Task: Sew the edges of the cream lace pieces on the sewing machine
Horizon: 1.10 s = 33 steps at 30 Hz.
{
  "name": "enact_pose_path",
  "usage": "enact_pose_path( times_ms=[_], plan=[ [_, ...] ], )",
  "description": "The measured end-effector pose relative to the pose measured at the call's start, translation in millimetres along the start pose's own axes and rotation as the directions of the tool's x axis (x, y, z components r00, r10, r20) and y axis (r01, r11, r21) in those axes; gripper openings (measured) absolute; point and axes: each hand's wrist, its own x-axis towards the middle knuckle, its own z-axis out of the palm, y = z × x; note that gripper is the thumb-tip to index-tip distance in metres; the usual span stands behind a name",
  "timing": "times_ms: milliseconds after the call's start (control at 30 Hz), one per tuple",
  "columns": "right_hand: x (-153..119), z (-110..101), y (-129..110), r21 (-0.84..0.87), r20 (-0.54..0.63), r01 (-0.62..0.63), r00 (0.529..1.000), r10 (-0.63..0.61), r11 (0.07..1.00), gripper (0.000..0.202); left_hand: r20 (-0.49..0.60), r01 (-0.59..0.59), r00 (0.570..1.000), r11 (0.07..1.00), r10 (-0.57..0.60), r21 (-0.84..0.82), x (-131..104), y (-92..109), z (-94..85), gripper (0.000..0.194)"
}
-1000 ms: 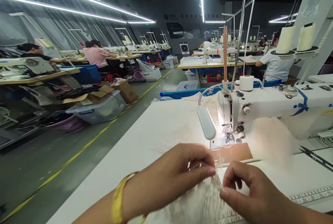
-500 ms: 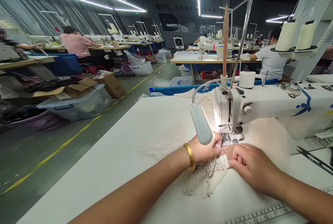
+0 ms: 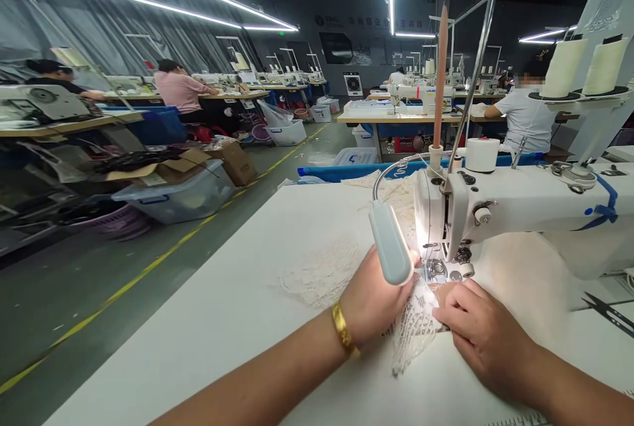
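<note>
Cream lace fabric (image 3: 416, 320) lies on the white table under the sewing machine (image 3: 520, 198), with one end trailing toward me. My left hand (image 3: 379, 290), a gold bangle on its wrist, is closed on the lace left of the presser foot; the lamp head (image 3: 391, 244) partly covers its fingers. Close to the right of the foot, my right hand (image 3: 483, 333) has curled fingers pressed on a tan piece (image 3: 443, 292) beside the lace. More lace (image 3: 321, 274) spreads out behind my left hand.
Black scissors (image 3: 609, 312) lie at the right. Thread cones (image 3: 562, 68) stand above the machine. Beyond the table are a blue cloth trough (image 3: 341, 173), a clear bin (image 3: 181, 195) with cardboard on the floor, and several people at other machines.
My left hand has turned and drawn in, its fingers now more hidden behind the lamp. The lace end below it hangs narrower. The whole view has shifted slightly left.
</note>
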Motion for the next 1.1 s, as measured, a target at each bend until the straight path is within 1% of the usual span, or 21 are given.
enact_pose_path(
  times_ms=[67,100,200,267,367,433,500,600,733,867,967,1100],
  plan=[
    [1,0,-1,0.004,0.001,0.000,1.000,0.000,1.000,0.038,0.050,-0.003,0.999,0.999,0.000,0.045,-11,2,6.6,0.012],
    [1,0,-1,0.007,-0.004,0.002,1.000,-0.002,1.000,0.038,0.058,0.005,0.998,0.999,-0.008,0.051,-15,2,10.3,0.010],
    [1,0,-1,0.023,-0.036,0.015,0.999,-0.014,1.000,0.037,0.011,0.005,1.000,0.999,-0.005,0.053,-22,-2,19.3,0.005],
    [1,1,-1,0.033,-0.060,0.043,0.997,-0.041,0.999,0.041,-0.028,-0.032,0.999,0.998,0.034,0.056,-23,-6,22.6,0.008],
    [1,2,0,0.026,-0.088,0.095,0.992,-0.093,0.995,0.049,-0.067,-0.132,0.988,0.987,0.138,0.090,-24,-8,25.6,0.019],
    [1,2,1,0.015,-0.104,0.118,0.988,-0.116,0.993,0.050,-0.081,-0.198,0.975,0.973,0.208,0.118,-24,-8,27.4,0.025],
    [2,3,2,0.006,-0.117,0.140,0.983,-0.138,0.990,0.049,-0.084,-0.242,0.963,0.961,0.254,0.134,-26,-7,28.7,0.026],
    [2,4,3,-0.005,-0.129,0.153,0.980,-0.152,0.988,0.047,-0.059,-0.260,0.961,0.955,0.271,0.145,-28,-7,29.1,0.022],
    [2,4,2,-0.014,-0.116,0.137,0.984,-0.138,0.990,0.049,-0.011,-0.250,0.967,0.957,0.254,0.148,-28,-6,28.3,0.016],
    [3,4,1,-0.020,-0.115,0.120,0.986,-0.122,0.993,0.051,0.045,-0.262,0.965,0.956,0.258,0.133,-24,-11,28.6,0.015],
    [3,3,-1,-0.042,-0.111,0.083,0.990,-0.087,0.996,0.046,0.066,-0.269,0.963,0.954,0.263,0.133,-22,-17,30.4,0.016],
    [3,2,-5,-0.090,-0.087,-0.020,0.996,0.012,0.996,0.033,0.067,-0.252,0.967,0.956,0.244,0.148,-21,-23,32.7,0.024]
  ],
)
